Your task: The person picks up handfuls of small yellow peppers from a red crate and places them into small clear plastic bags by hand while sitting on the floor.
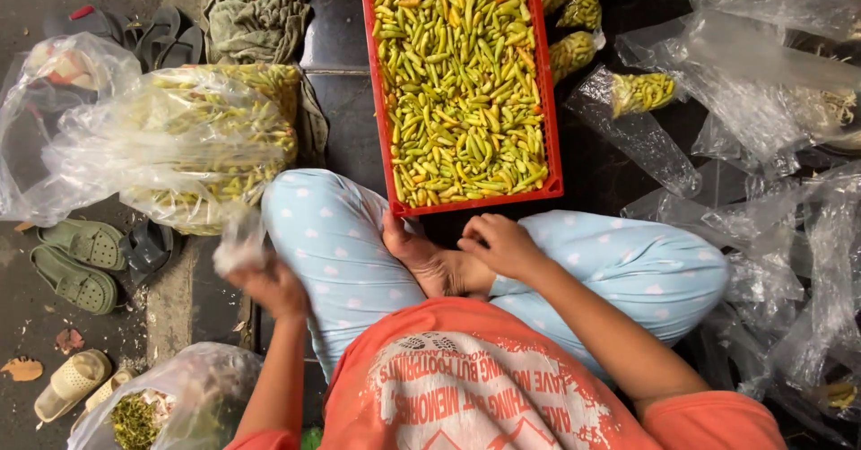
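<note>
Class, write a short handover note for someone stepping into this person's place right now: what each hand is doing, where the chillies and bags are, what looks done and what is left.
Left hand: raised beside the left knee, gripping a small clear bag; blurred.
Right hand: loosely curled over the crossed legs, appears empty.
Red crate: in front of the knees, full of green and yellow chillies.
Big bag of chillies: on the left.
Done: a few small filled bags lie right of the crate.
Left: the crate is full; empty bags are piled on the right.

Bright even light; left hand (269, 289) motion-blurred.
</note>
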